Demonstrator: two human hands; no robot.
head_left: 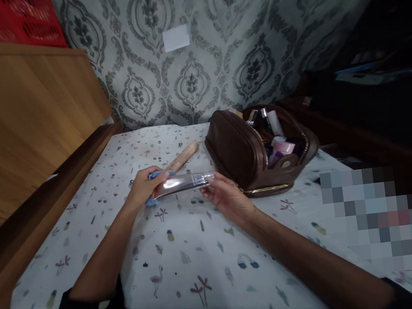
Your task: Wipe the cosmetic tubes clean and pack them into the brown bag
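A shiny silver squeeze tube (181,183) lies level between my two hands, above the table. My left hand (145,183) is closed on its flat end, with a blue cloth (152,200) bunched between the fingers and the tube. The fingers of my right hand (227,196) pinch the cap end. Just behind the silver tube, a beige tube (183,156) rests slantwise on the tablecloth, its near end hidden by my left hand. To the right stands a brown makeup bag (232,144), unzipped, with several bottles and a pink item (283,147) inside.
A white patterned cloth (187,251) covers the table. Wooden furniture (31,90) rises on the left, with red plastic baskets (8,21) on top. Patterned wallpaper (192,81) bounds the back. The right side is dark, and part of it is pixelated.
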